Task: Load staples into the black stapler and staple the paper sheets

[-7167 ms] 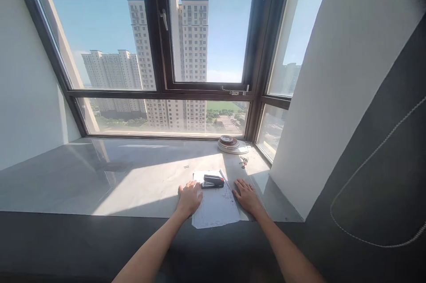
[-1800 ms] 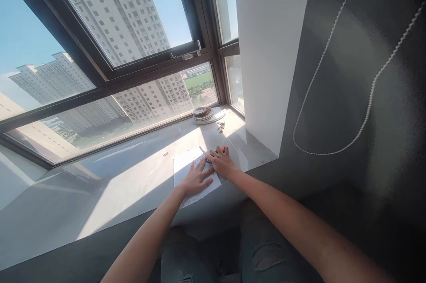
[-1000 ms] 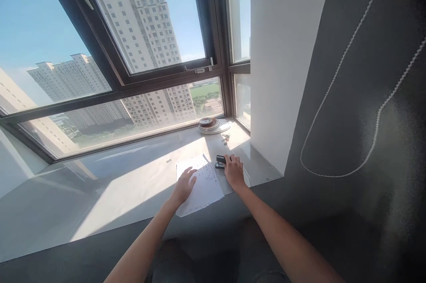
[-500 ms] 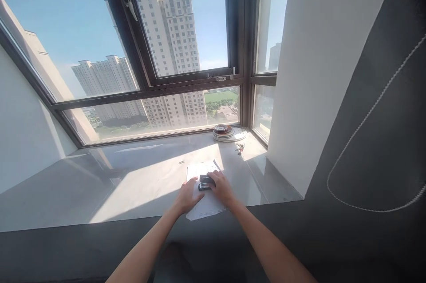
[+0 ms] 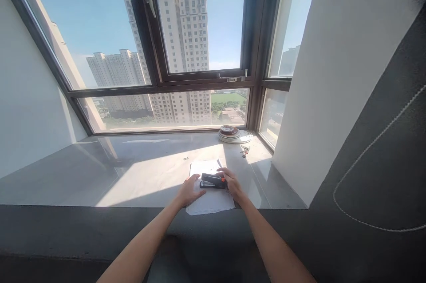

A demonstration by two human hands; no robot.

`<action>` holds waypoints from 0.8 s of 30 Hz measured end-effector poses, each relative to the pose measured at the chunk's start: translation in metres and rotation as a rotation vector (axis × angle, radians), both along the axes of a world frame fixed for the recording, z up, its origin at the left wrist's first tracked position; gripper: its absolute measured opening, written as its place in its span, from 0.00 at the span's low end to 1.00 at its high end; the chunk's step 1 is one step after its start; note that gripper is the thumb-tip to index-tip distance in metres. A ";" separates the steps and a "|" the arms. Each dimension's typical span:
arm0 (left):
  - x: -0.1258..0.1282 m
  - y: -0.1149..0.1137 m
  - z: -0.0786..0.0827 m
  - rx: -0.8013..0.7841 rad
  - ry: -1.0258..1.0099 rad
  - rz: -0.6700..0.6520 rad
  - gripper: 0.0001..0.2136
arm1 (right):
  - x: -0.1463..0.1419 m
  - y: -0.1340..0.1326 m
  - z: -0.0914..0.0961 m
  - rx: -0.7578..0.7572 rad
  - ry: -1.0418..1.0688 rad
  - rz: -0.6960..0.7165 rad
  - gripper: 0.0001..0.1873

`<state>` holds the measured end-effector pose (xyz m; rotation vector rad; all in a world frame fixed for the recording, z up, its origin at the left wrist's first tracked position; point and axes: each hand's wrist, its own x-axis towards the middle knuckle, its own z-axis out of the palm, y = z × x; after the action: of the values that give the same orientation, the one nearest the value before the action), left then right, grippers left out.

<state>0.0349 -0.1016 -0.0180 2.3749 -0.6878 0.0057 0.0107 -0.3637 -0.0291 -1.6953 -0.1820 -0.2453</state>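
A black stapler [image 5: 212, 180] with an orange-red patch at its right end lies across a stack of white paper sheets [image 5: 209, 203] on the windowsill. My right hand [image 5: 232, 184] grips the stapler's right end, fingers over the top and the thumb hidden. My left hand [image 5: 190, 192] lies at the left edge of the sheets, thumb and fingers spread apart near the stapler's left end. It holds nothing that shows; whether its fingertips touch the stapler I cannot tell. The stapler's jaw shows a gap between its upper arm and base.
A small strip of staples [image 5: 185, 158] lies beyond the paper. Keys [image 5: 245, 150] and several stacked round plates or coils [image 5: 231, 134] sit by the window corner. The sill's front edge [image 5: 133, 206] runs below my forearms. A beaded blind cord [image 5: 348, 169] hangs at right.
My right hand has slid rightward to the stapler's end, so more of the stapler shows. My left hand stays nearly in place on the paper. The view has shifted slightly.
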 end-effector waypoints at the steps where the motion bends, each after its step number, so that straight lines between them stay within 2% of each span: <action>1: 0.000 0.000 0.000 -0.002 0.004 -0.004 0.37 | 0.001 0.001 -0.001 -0.039 -0.015 -0.012 0.26; 4: 0.000 0.000 -0.001 -0.022 0.009 -0.004 0.36 | 0.004 0.004 -0.003 -0.122 -0.061 -0.025 0.24; 11: 0.000 0.002 -0.001 -0.073 0.012 -0.003 0.36 | 0.006 0.005 -0.003 -0.166 -0.109 -0.047 0.20; 15: 0.000 0.002 -0.002 -0.080 0.016 0.007 0.37 | 0.005 0.005 -0.002 -0.179 -0.109 -0.048 0.20; 18: 0.002 0.003 -0.004 -0.157 0.042 -0.006 0.37 | 0.001 0.005 0.000 -0.168 -0.087 -0.071 0.24; 21: 0.003 0.005 -0.002 -0.280 0.072 -0.043 0.32 | -0.005 0.005 0.004 -0.161 -0.098 -0.023 0.25; 24: 0.002 0.006 0.002 -0.311 0.074 -0.049 0.31 | -0.011 0.007 0.008 -0.259 -0.144 0.044 0.24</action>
<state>0.0373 -0.0951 -0.0164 2.0507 -0.6574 0.0031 -0.0006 -0.3571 -0.0214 -1.9291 -0.3708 -0.3218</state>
